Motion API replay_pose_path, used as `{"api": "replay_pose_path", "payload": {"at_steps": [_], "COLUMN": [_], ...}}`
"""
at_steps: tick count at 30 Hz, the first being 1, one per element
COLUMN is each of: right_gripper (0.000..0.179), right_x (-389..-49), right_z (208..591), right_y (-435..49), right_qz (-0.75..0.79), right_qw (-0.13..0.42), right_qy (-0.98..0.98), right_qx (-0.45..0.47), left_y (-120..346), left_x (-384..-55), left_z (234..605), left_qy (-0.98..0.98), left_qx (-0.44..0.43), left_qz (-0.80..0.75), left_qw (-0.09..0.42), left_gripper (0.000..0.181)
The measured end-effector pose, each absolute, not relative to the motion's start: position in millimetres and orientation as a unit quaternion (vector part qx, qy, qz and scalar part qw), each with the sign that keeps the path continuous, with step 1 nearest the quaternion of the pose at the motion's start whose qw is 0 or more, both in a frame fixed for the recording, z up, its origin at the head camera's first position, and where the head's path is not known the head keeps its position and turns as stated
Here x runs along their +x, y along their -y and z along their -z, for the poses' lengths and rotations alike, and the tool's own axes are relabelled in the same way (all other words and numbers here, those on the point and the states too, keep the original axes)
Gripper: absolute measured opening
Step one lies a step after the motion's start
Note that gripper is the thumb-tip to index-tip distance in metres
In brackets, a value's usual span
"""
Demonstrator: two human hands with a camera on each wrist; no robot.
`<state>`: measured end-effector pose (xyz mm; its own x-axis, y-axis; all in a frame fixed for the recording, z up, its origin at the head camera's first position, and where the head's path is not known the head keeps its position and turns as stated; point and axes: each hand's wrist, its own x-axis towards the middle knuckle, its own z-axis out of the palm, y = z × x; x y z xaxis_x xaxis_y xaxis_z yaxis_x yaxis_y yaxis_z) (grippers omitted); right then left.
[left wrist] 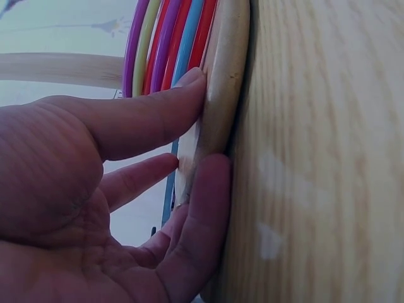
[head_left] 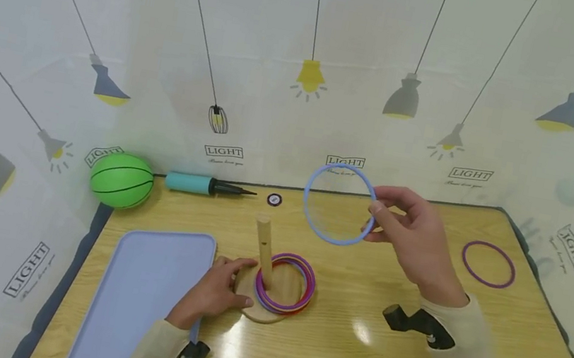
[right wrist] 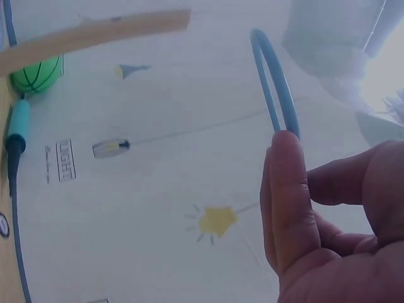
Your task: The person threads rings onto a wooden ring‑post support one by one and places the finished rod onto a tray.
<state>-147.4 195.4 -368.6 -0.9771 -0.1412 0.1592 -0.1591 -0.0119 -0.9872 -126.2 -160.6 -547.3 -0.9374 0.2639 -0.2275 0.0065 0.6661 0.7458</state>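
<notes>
My right hand [head_left: 414,240] pinches a light blue ring [head_left: 305,198] between thumb and fingers. It holds the ring upright above the table, to the right of the peg. In the right wrist view, that ring [right wrist: 287,101] appears nearly edge-on. A round wooden base with an upright peg [head_left: 265,245] stands on the table. Several coloured rings [head_left: 310,289], purple, red, blue and yellow, are stacked around the peg, shifted to the right. My left hand [head_left: 215,291] grips the base's left edge. In the left wrist view, the thumb lies over the wooden base [left wrist: 227,76], fingers at its rim.
A blue-grey tray [head_left: 145,295] lies left of the base. Behind it are a green ball [head_left: 122,181], a turquoise hand pump [head_left: 188,183] and a small dark-rimmed disc [head_left: 274,200]. One purple ring [head_left: 462,255] lies at the right. A lamp-printed curtain [head_left: 260,72] closes off the back.
</notes>
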Motion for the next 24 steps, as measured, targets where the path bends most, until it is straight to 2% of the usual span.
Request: {"api": "replay_pose_path", "payload": {"at_steps": [6, 12, 24], "right_gripper": [0.025, 0.027, 0.026], "right_x": [-146.3, -148.4, -153.0], "right_z": [370.2, 388.5, 453.3], "right_y": [-152.8, -123.1, -120.7], "right_qz": [-0.695, -0.694, -0.657], "right_qw": [-0.019, -0.067, -0.130], "right_qy": [0.706, 0.703, 0.737], "right_qx": [0.135, 0.140, 0.097], "left_y": [161.1, 162.2, 161.7], "left_x": [-127.6, -127.0, -127.1], "left_z": [549.2, 548.2, 550.4], "left_qy": [-0.901, -0.899, -0.898], "left_qx": [0.080, 0.075, 0.074], "left_qz": [-0.395, -0.403, -0.406], "left_qw": [0.160, 0.156, 0.154], "left_gripper": [0.079, 0.079, 0.075]}}
